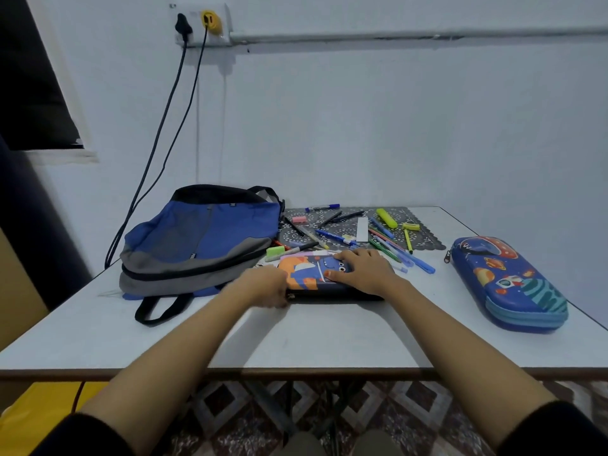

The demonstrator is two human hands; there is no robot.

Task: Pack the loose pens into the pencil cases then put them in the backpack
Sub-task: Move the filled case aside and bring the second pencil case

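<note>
Mid-counter: right hand [365, 269] spread flat on pencil case [309, 273], left hand [263, 286] gripping its end; a jerked zip could scatter adjacent pens [390, 246].

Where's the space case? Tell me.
Head view: the space case lies on the table at the right, right of the pens and the right hand.

Dim room with pale wall [362, 126] and white table [329, 340].
Dark window [29, 77] at upper left; socket [200, 24] high on the wall with two black cables [158, 139] hanging down behind the table; patterned tile floor [230, 409] below.
</note>
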